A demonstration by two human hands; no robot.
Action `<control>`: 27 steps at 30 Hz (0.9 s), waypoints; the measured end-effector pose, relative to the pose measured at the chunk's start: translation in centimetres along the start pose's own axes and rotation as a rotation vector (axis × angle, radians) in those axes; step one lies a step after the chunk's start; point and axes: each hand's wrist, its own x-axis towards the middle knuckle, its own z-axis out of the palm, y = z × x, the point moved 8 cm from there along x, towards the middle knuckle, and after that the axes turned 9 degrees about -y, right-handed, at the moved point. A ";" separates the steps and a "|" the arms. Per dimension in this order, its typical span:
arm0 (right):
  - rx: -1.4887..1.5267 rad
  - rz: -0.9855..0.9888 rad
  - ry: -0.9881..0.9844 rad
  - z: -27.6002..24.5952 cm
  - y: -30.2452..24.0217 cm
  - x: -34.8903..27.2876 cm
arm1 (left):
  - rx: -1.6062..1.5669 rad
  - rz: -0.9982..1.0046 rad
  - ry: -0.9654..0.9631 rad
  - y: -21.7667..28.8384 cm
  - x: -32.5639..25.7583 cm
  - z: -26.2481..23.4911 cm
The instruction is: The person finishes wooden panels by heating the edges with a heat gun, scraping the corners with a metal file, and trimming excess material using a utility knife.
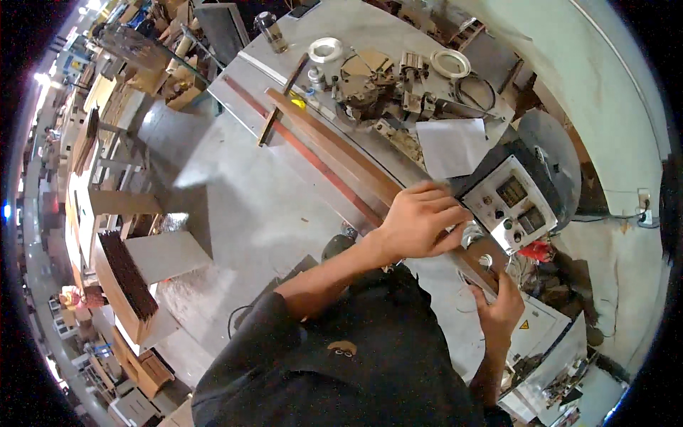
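Table (356, 28) — left hand (425, 222), right hand (502, 306), on board (343, 154)

The left hand (427, 222), blurred at the fingers, hides a stretch of the wooden strip (334, 148). The right hand's (502, 306) fingertips seem partly lost at the strip's lower end — which of them touch it is hard to tell. Markings on the control panel (535, 235) are too small to read — and the dark shirt (334, 384) runs off the lower edge.

A yellow triangular warning sign (524, 324) stands on a pale cabinet (546, 322), the control panel (511, 205)'s markings being unreadable.
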 end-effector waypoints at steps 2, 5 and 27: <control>-0.034 0.075 -0.045 0.0 2.0 -0.8 | -0.134 0.188 0.467 -1.2 -2.8 -6.8; 0.090 0.332 -0.139 0.8 4.9 -2.2 | -0.018 0.024 0.997 -10.7 -9.7 -13.4; 0.326 0.341 0.077 1.1 0.5 0.4 | 0.288 -1.181 0.148 -62.3 -24.2 -7.2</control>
